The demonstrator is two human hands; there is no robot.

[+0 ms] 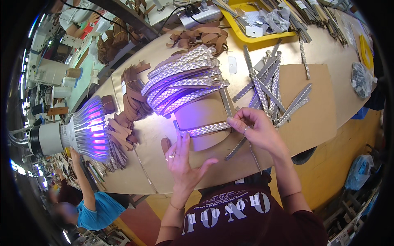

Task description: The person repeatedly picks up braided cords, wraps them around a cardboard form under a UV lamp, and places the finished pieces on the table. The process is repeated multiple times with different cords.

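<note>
Braided strap [207,129] silvery white, narrow, violet-tinged near left end

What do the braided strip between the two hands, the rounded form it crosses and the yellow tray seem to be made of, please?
Braided strip: perhaps leather or a synthetic, with a silvery sheen on its flat, interlaced strands. Rounded form: possibly cardboard, judging by its smooth, plain tan surface. Yellow tray: probably plastic, with even, slightly glossy colour and rounded corners.
</note>
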